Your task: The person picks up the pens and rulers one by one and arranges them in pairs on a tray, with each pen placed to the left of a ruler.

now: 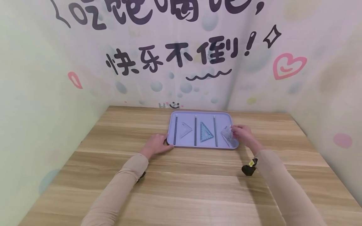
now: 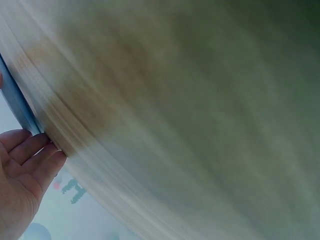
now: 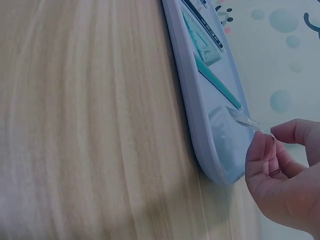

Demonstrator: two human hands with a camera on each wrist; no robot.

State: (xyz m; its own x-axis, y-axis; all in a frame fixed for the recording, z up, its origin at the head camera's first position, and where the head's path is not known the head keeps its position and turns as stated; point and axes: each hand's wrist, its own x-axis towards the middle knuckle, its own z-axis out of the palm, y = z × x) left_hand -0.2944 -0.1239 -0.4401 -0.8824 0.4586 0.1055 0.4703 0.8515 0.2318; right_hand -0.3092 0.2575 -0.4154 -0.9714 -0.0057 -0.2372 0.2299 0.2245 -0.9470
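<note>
A lavender tray (image 1: 207, 115) lies near the back of the table. My left hand (image 1: 156, 145) holds its front left corner, the thumb along the front rim and the fingers at the side; the fingers also show beside the rim in the left wrist view. At the tray's right end my right hand (image 1: 243, 133) pinches a clear plastic set square (image 3: 243, 119) between thumb and fingertips, tilted up; its full outline is partly hidden. In the tray lie a dark pencil (image 1: 175, 130), a clear set square (image 1: 185, 130), another dark pencil (image 1: 195, 130), a blue set square (image 1: 205, 133) and a teal pencil (image 1: 215, 131).
The wood-grain table (image 1: 186, 188) reaches back to a printed wall cloth (image 1: 181, 88). A black device with a yellow label (image 1: 249, 169) sits below the right wrist. Pale walls stand at both sides.
</note>
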